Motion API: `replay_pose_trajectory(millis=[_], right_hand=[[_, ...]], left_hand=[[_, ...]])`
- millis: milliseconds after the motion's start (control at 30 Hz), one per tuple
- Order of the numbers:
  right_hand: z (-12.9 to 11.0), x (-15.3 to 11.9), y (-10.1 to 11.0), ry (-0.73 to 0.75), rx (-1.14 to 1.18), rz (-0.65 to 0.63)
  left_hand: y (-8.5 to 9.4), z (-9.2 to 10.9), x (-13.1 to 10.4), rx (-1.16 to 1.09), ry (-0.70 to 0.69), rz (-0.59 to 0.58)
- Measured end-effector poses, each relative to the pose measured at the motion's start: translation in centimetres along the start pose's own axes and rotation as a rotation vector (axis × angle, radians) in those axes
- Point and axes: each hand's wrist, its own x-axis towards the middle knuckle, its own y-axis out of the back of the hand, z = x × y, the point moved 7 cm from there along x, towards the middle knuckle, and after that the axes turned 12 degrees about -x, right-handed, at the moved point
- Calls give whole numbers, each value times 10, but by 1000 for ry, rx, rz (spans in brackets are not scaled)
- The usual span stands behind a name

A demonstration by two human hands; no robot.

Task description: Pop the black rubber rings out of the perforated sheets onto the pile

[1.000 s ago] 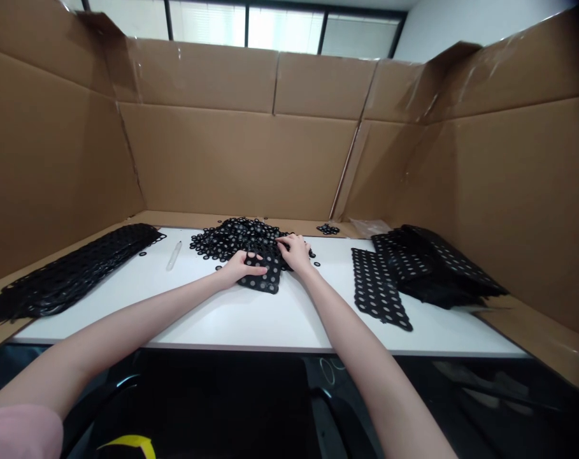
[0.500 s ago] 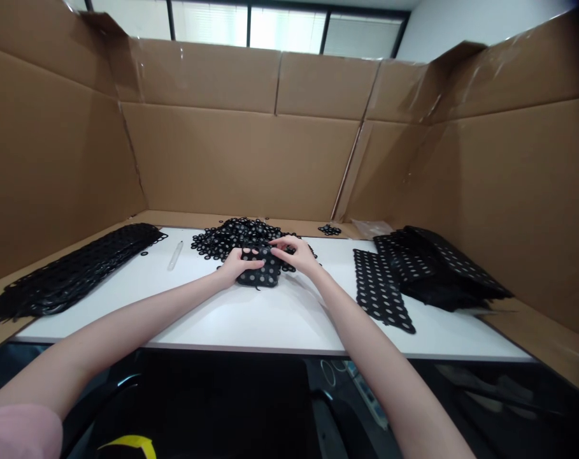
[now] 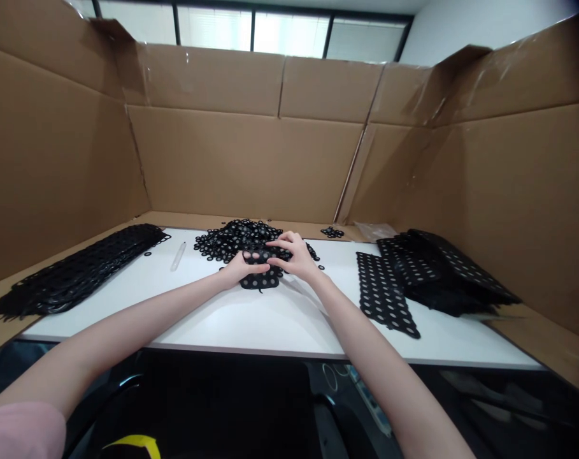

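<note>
A small black sheet with rows of round holes [image 3: 260, 280] is held up a little at the middle of the white table. My left hand [image 3: 238, 268] is closed on its left side, thumb across the front and fingers in behind. My right hand [image 3: 296, 258] grips the upper right part, with thumb and fingers on either side of the black material. The sheet looks bent between the hands, and its upper part blends into the heap of small black rings [image 3: 227, 239] behind it. Whether a loose ring is between my right fingers is too small to tell.
A long stack of black perforated strips [image 3: 83, 271] lies at the left, near a clear pen-like tool [image 3: 178, 256]. On the right are a flat perforated sheet [image 3: 385, 293] and a pile of black sheets [image 3: 442, 274]. Cardboard walls [image 3: 251, 166] surround the white table [image 3: 251, 325].
My right hand has shifted slightly, its thumb and fingers now further over the sheet. The sheet's upper part has bent, so less of its face shows. The view has tilted slightly.
</note>
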Motion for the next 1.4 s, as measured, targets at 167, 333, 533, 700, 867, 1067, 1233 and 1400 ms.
replay_pose_trajectory(millis=[167, 333, 533, 700, 867, 1067, 1233, 1400], right_hand=[[-14, 4, -8, 68, 10, -43], [-14, 3, -18, 48, -10, -95], [-17, 2, -19, 91, 14, -134], [-21, 3, -27, 67, -55, -146], [-15, 3, -33, -76, 24, -130], [-11, 2, -36, -155, 35, -60], [-12, 0, -36, -239, -23, -34], [-11, -2, -38, -316, 21, -9]], left_hand=[[-1, -1, 1, -15, -9, 3], [0, 0, 1, 117, -62, -19], [1, 4, -2, 256, -89, 34], [0, 9, -2, 315, -133, 54], [2, 6, -1, 277, -104, 55], [2, 8, -3, 255, -92, 91], [3, 10, -4, 296, -119, 123], [1, 11, -4, 273, -107, 110]])
